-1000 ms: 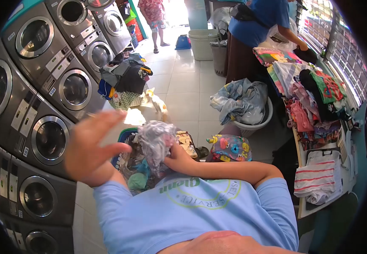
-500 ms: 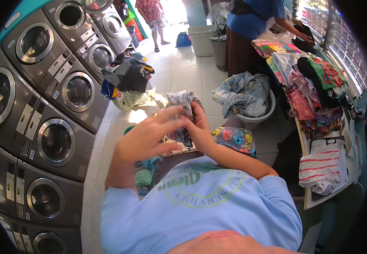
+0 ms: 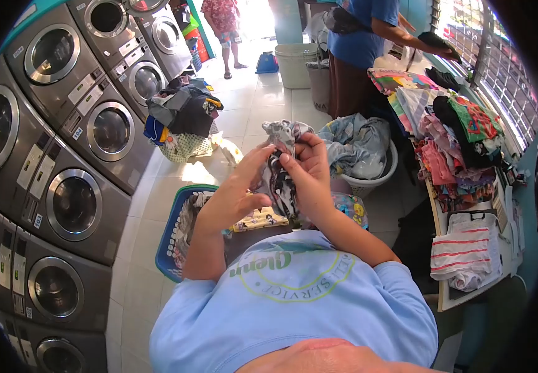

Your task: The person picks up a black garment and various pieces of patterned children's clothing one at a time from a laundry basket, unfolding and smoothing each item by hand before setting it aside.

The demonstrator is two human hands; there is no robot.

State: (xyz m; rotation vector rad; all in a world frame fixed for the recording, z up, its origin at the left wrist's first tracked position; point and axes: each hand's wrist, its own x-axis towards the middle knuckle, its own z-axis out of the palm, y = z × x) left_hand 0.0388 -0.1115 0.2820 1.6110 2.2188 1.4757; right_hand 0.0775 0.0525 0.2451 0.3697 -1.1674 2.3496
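A crumpled grey, black and white patterned cloth [image 3: 283,180] hangs between my hands, above my lap. My left hand [image 3: 238,186] is at its left side, fingertips pressed to the fabric near the top. Wrapped round the upper right part of the cloth is my right hand [image 3: 309,171], thumb across the front. Below them a yellow patterned cloth [image 3: 261,219] lies on my lap, and a colourful printed cloth [image 3: 351,210] shows beside my right forearm.
Blue basket [image 3: 167,239] with clothes at left; heaped basket [image 3: 188,148] ahead; white basket [image 3: 381,184] at right. Folded clothes [image 3: 440,158] cover the right table [image 3: 446,295]. Dryers [image 3: 74,204] line the left. A co-worker [image 3: 356,46] and another person [image 3: 222,28] stand ahead.
My left hand has come in to the cloth, which is raised and hangs more upright. The blue basket shows more fully. The co-worker's arms have lifted, with a dark item in hand.
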